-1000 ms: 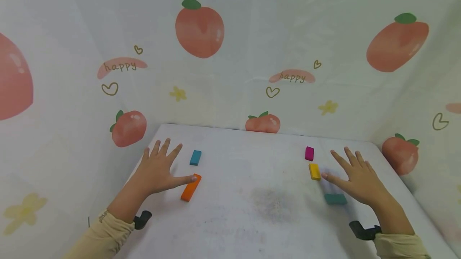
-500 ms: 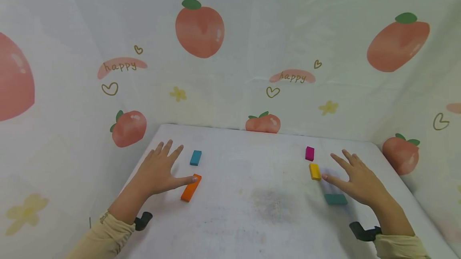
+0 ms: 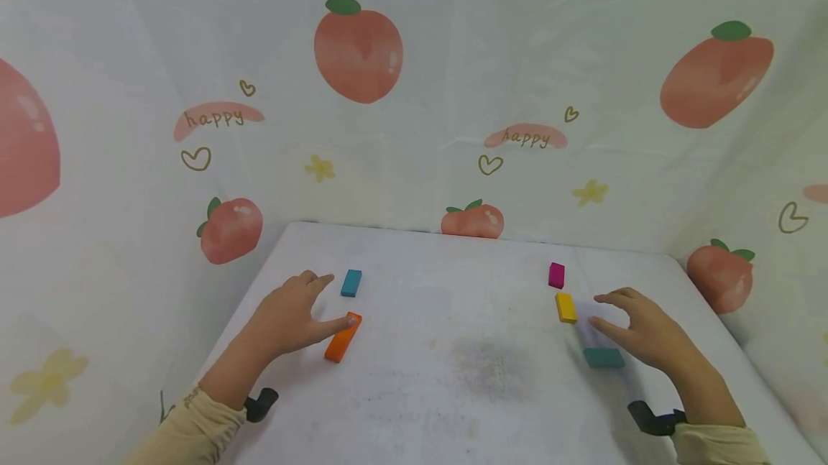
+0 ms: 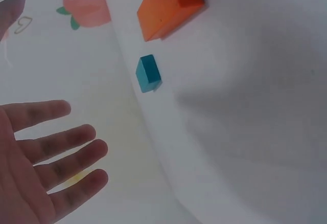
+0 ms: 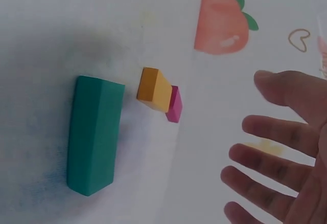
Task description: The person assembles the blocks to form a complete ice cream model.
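Above the left part of the table, my left hand (image 3: 287,317) holds nothing, its thumb tip overlapping the orange block (image 3: 343,339) in the head view. A blue block (image 3: 351,283) lies just beyond its fingertips. In the left wrist view the fingers (image 4: 61,144) are spread and stand apart from the orange block (image 4: 166,6) and blue block (image 4: 148,73). My right hand (image 3: 650,332), also empty, hovers beside the yellow block (image 3: 566,308) and the green block (image 3: 604,358); a magenta block (image 3: 556,275) lies farther back. The right wrist view shows its fingers (image 5: 271,170) relaxed, clear of the green block (image 5: 94,134).
The blocks lie on a white table (image 3: 440,292) with a grey smudge near its middle. Behind and beside it hangs a pale cloth (image 3: 427,91) printed with peaches, hearts and flowers. A black band with a protruding piece (image 3: 653,419) sits on each wrist.
Both hands were spread wide with fingers extended; the fingers have since drawn together and lowered somewhat, thumbs staying apart. The blocks have not moved.
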A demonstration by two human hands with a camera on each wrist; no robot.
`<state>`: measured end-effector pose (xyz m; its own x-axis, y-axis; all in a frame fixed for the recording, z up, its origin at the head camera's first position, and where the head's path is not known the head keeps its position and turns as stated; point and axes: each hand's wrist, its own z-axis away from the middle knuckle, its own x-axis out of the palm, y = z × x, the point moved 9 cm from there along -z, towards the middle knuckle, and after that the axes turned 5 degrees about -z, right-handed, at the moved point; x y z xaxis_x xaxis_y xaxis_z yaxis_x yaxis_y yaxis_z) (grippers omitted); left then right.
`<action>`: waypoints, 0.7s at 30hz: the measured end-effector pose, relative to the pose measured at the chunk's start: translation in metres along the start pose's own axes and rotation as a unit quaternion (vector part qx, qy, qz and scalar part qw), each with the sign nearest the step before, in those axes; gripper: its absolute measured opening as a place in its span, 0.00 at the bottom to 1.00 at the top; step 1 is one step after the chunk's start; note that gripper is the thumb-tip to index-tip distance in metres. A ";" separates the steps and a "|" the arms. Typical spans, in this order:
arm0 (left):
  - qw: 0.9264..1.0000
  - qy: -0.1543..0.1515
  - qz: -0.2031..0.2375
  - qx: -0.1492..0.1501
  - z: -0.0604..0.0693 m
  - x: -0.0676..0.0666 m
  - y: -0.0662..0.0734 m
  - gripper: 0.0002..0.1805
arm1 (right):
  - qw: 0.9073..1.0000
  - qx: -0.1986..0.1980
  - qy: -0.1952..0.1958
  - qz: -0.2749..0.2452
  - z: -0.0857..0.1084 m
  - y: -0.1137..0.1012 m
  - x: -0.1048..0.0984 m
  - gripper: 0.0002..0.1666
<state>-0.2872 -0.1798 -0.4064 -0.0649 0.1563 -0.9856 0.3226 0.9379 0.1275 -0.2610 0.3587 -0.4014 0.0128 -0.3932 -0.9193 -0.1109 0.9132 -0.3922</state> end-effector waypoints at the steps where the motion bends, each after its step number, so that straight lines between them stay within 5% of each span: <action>1: 1.000 -0.001 0.003 0.001 0.000 0.002 0.001 0.56 | 1.000 0.002 -0.002 -0.003 0.000 0.001 0.001 0.33; 21: 0.995 -0.049 0.087 0.003 0.010 0.041 0.013 0.33 | 0.996 0.024 -0.065 -0.050 0.008 0.034 0.031 0.17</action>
<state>-0.2761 -0.1646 -0.4464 0.0858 0.2853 -0.9546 0.3258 0.8974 0.2975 -0.2562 0.3787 -0.4431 0.1500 -0.4687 -0.8705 -0.0550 0.8752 -0.4807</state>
